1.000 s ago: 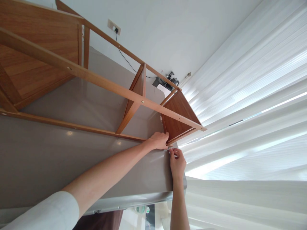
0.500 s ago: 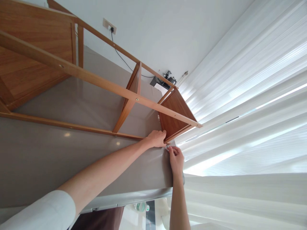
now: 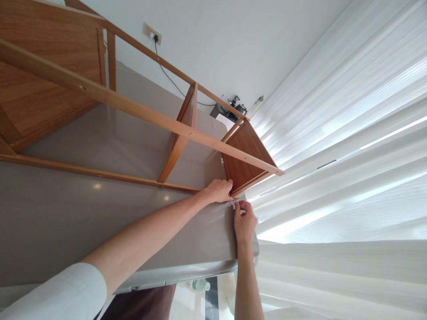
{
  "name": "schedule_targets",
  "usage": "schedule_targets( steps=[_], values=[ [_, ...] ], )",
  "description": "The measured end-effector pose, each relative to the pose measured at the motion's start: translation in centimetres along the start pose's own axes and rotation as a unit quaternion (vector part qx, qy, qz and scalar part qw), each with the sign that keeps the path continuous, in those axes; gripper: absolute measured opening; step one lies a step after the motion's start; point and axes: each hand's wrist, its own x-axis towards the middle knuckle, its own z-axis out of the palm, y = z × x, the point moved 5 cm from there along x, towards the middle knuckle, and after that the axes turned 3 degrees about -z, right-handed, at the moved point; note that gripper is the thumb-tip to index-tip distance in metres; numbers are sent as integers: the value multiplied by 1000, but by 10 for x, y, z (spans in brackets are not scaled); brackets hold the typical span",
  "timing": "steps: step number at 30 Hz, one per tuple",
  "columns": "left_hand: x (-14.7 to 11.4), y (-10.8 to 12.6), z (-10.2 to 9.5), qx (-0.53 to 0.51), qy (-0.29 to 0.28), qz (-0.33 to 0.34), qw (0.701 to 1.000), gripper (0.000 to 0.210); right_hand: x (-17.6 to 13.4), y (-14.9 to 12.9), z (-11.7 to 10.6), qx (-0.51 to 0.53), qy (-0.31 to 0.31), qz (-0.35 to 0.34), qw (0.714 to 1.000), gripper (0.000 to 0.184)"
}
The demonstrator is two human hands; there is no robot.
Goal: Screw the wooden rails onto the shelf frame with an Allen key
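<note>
A wooden shelf rack [image 3: 143,113] lies on its side across the grey tabletop, with slim rails joined to flat panels. My left hand [image 3: 218,191] is closed around the near lower rail where it meets the end panel [image 3: 250,151]. Just to its right, my right hand [image 3: 245,218] pinches a thin metal piece [image 3: 234,202] that looks like a hex key. Its tip is at the underside of that corner; whether it sits in a bolt I cannot tell. A bolt head [image 3: 191,135] shows in the upper rail.
The grey table [image 3: 187,231] ends in a rounded corner near my right forearm. White curtains [image 3: 333,178] hang at the right. Behind the rack are a black appliance [image 3: 235,109] and a wall socket [image 3: 152,33] with a cable. A bottle [image 3: 198,285] is below the table edge.
The view has shifted slightly. My right hand has turned a little at the corner, its fingers still pinching the thin metal piece. My left hand keeps its hold on the rack.
</note>
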Motion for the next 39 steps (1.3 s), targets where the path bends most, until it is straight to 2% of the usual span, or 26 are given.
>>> schedule_targets(
  steps=[7,12,21,27,32,39],
  values=[
    [0,0,0,-1,0,6,1000,46,-3,-14,2,-57,-14,-74,996,31],
    [0,0,0,0,2,4,1000,47,-3,-15,2,-66,-15,-84,994,29],
    [0,1,1,-1,8,2,1000,47,-3,-10,2,-36,-14,-47,998,29],
    [0,1,0,0,12,4,1000,47,2,4,-1,12,-19,33,999,30],
    [0,1,1,1,14,3,1000,48,9,17,0,80,-48,91,991,35],
    [-1,0,0,3,12,2,1000,47,7,21,3,123,-45,103,986,36]
  ],
)
